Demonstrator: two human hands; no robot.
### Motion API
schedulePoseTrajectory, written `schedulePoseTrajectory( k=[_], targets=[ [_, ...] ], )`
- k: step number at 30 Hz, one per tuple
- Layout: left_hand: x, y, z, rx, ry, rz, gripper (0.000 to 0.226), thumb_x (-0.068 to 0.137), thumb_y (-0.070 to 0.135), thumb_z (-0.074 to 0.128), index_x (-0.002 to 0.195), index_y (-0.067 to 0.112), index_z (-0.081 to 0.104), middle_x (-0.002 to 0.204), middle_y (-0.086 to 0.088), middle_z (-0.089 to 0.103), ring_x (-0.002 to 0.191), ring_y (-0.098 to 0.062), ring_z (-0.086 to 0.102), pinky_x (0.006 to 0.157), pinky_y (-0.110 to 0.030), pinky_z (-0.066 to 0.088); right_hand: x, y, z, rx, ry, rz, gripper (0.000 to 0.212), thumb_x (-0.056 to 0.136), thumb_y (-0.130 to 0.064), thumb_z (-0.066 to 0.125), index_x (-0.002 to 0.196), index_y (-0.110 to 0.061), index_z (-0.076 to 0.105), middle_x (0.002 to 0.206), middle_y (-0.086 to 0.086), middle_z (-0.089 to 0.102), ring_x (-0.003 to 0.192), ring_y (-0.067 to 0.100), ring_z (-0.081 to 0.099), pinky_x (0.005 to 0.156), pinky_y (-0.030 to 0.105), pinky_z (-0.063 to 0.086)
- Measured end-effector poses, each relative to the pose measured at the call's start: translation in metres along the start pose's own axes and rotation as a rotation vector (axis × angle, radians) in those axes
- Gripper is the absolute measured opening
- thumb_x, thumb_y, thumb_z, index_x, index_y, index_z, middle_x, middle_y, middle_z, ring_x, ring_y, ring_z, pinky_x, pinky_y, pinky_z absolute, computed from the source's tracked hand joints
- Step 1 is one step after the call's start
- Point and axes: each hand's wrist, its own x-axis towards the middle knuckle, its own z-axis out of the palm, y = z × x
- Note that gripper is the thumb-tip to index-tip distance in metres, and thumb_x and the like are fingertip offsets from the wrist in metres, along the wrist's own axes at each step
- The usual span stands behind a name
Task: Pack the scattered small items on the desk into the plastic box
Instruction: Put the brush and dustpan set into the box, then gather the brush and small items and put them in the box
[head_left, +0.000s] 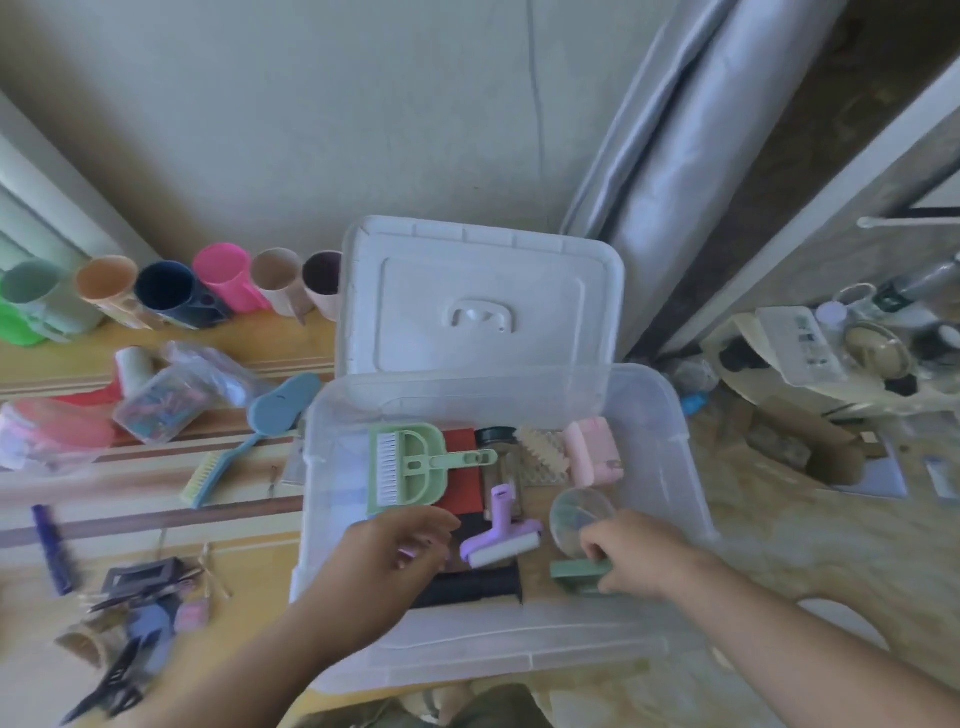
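— What's on the far left?

— A row of cups (171, 293) at ten o'clock along the wall, the green one cut off by the edge. Below them a clear bag (156, 410) of small coloured bits, too blurred to name. A blue brush (244, 441) lies on the desk (130, 483), a purple comb (52, 551) at nine o'clock, and at seven o'clock a heap of black clips (130, 623) smeared by motion.

— And the box?

— The box (498, 654) sits dead centre, its lid (478, 301) propped upright at twelve o'clock. Inside: a green dustpan (410, 467) on a red sheet (462, 478), a purple roller (498, 535), a dark jar (496, 441), a pink roll (592, 452), a round clear disc (582, 514).

— The hands?

— The left hand (395, 561) hovers inside at the box's seven o'clock, fingers loosely curled; something pinkish shows by the fingertips, but I can't tell whether it's held. The right hand (634, 556) at five o'clock pinches a green block (576, 571), fingers covering its right end.

— The room?

— Striped wooden desk, pale wall, a silver roll (691, 171) leaning at one o'clock, cluttered shelf (831, 364) at three o'clock, hard to make out.
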Motion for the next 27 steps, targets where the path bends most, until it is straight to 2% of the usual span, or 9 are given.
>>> schedulePoseTrajectory(
  k=[4, 7, 10, 13, 15, 19, 22, 25, 27],
  targets=[
    [-0.02, -0.004, -0.021, -0.049, 0.153, 0.075, 0.025, 0.095, 0.018, 0.065, 0.096, 0.041, 0.076, 0.098, 0.024, 0.073, 0.091, -0.007, 0.07, 0.079, -0.018, 0.053, 0.009, -0.005, -0.001, -0.129, -0.07, 0.013, 0.017, 0.078, -0.021, 0.069, 0.074, -0.03, 0.056, 0.084, -0.01, 0.058, 0.089, 0.018, 0.066, 0.074, 0.03, 0.054],
    [-0.029, -0.014, -0.044, -0.074, 0.232, 0.084, 0.027, 0.095, 0.016, 0.065, 0.094, 0.041, 0.076, 0.097, 0.022, 0.073, 0.089, -0.009, 0.07, 0.079, -0.023, 0.055, 0.011, -0.01, 0.001, -0.148, -0.071, 0.056, 0.028, 0.074, -0.012, 0.054, 0.08, -0.04, 0.054, 0.085, -0.012, 0.053, 0.085, 0.014, 0.062, 0.074, 0.035, 0.053],
    [-0.035, -0.036, -0.071, -0.079, 0.3, 0.048, 0.027, 0.095, 0.015, 0.066, 0.096, 0.04, 0.076, 0.099, 0.026, 0.073, 0.09, -0.007, 0.069, 0.078, -0.021, 0.055, 0.007, -0.01, 0.007, -0.132, -0.151, 0.138, 0.039, 0.069, -0.019, 0.048, 0.089, -0.053, 0.051, 0.094, -0.01, 0.055, 0.086, 0.013, 0.06, 0.077, 0.031, 0.05],
    [-0.037, -0.072, -0.096, -0.045, 0.355, 0.039, 0.028, 0.095, 0.014, 0.066, 0.097, 0.041, 0.075, 0.101, 0.03, 0.07, 0.091, -0.003, 0.068, 0.075, -0.017, 0.053, 0.002, -0.008, 0.009, -0.041, -0.152, 0.225, 0.014, 0.071, -0.037, 0.059, 0.083, -0.044, 0.055, 0.097, -0.01, 0.06, 0.09, 0.01, 0.064, 0.08, 0.028, 0.052],
    [-0.035, -0.103, -0.115, -0.029, 0.374, 0.006, 0.028, 0.094, 0.015, 0.066, 0.095, 0.042, 0.074, 0.099, 0.029, 0.068, 0.09, -0.002, 0.066, 0.072, -0.016, 0.051, -0.007, -0.03, -0.015, 0.084, -0.004, 0.263, 0.018, 0.069, -0.054, 0.066, 0.078, -0.039, 0.059, 0.09, -0.01, 0.068, 0.082, 0.007, 0.066, 0.075, 0.029, 0.054],
    [-0.027, -0.158, -0.159, -0.021, 0.391, -0.065, 0.025, 0.096, 0.02, 0.064, 0.096, 0.044, 0.072, 0.108, 0.02, 0.065, 0.092, 0.0, 0.066, 0.078, -0.029, 0.057, -0.015, -0.114, -0.08, 0.46, 0.507, 0.243, 0.027, 0.09, -0.02, 0.074, 0.085, -0.045, 0.065, 0.095, -0.015, 0.07, 0.085, 0.007, 0.065, 0.074, 0.032, 0.049],
    [-0.015, -0.192, -0.195, 0.074, 0.331, -0.133, 0.024, 0.095, 0.023, 0.064, 0.11, 0.042, 0.069, 0.122, 0.013, 0.056, 0.102, -0.003, 0.059, 0.073, -0.02, 0.051, -0.002, -0.203, -0.122, 0.465, 0.826, 0.047, 0.023, 0.088, -0.012, 0.073, 0.097, -0.033, 0.071, 0.092, -0.014, 0.068, 0.086, 0.012, 0.065, 0.077, 0.03, 0.046],
    [0.009, -0.222, -0.223, 0.188, 0.263, -0.23, 0.035, 0.093, 0.028, 0.064, 0.127, 0.038, 0.063, 0.136, 0.005, 0.049, 0.097, -0.006, 0.058, 0.075, -0.023, 0.048, 0.034, -0.299, -0.152, 0.451, 0.942, -0.274, 0.017, 0.087, -0.008, 0.07, 0.1, -0.018, 0.073, 0.094, -0.008, 0.063, 0.09, 0.014, 0.061, 0.08, 0.028, 0.046],
    [0.026, -0.236, -0.233, 0.252, 0.209, -0.262, 0.043, 0.093, 0.029, 0.063, 0.135, 0.039, 0.057, 0.145, 0.0, 0.044, 0.105, -0.014, 0.057, 0.085, -0.029, 0.05, 0.074, -0.352, -0.161, 0.451, 0.855, -0.36, 0.018, 0.089, -0.014, 0.065, 0.104, -0.021, 0.073, 0.102, -0.007, 0.062, 0.098, 0.016, 0.059, 0.083, 0.033, 0.05]
  ],
)
